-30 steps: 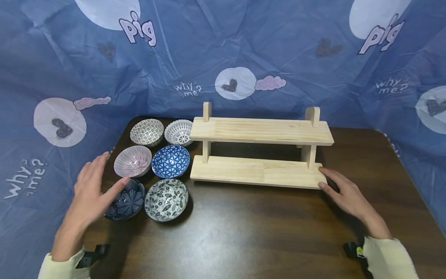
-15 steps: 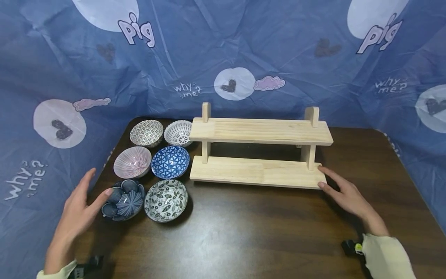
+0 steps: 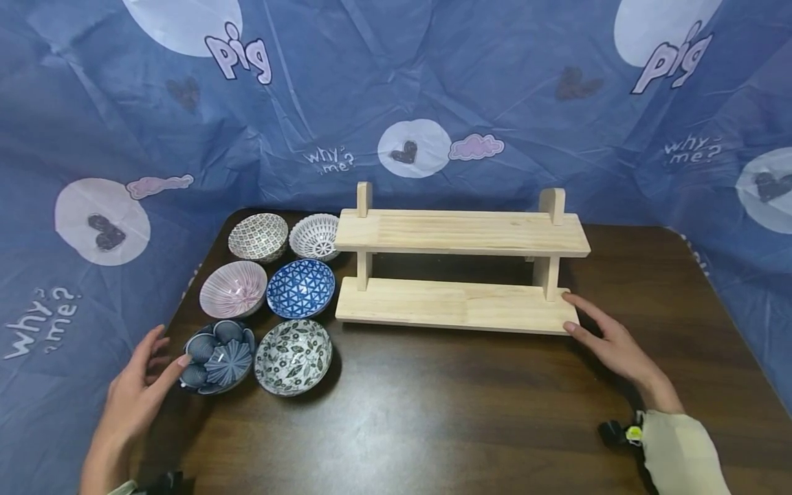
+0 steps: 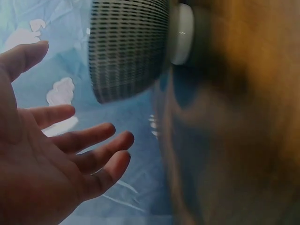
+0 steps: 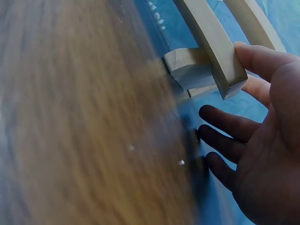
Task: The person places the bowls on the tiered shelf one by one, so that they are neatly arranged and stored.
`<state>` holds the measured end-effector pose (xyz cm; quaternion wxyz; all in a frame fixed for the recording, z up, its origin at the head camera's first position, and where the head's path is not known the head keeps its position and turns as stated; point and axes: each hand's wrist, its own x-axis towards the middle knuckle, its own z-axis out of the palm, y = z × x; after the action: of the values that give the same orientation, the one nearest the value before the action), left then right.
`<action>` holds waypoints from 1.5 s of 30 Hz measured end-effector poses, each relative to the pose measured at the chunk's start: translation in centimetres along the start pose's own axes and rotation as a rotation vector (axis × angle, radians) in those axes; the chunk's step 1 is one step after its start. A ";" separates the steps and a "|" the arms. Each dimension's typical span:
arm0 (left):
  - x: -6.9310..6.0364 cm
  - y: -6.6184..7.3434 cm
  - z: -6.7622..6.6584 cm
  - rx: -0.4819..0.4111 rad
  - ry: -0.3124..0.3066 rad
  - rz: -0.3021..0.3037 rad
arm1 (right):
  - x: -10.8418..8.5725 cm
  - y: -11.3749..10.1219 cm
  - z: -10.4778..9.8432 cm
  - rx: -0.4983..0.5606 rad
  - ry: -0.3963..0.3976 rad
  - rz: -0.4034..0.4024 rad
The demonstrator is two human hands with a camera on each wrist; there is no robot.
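Left hand (image 3: 131, 399) now lower, just off left edge of dark-blue bowl (image 3: 227, 361)

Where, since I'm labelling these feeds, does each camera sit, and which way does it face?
Head: worn on the head, facing forward and down at six bowls, a shelf and the table; the left hand, right hand and right sleeve show.
Left wrist: on that wrist, facing past the left hand, palm visible, to one bowl's outside.
Right wrist: on that wrist, facing past the right hand to the shelf's end, table at the picture's left.
Shared: head and right wrist both show the right hand touching the shelf.
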<state>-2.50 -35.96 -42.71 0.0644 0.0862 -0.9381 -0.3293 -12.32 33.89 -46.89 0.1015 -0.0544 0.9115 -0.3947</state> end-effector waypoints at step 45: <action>-0.3 -4.2 4.2 -1.263 -0.386 0.265 | 0.4 1.4 1.1 0.217 0.039 -0.041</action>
<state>-2.49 -36.59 -48.68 -0.0262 -0.1444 -0.5629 -0.8134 -12.45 33.99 -48.74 0.0810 -0.0538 0.8639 -0.4941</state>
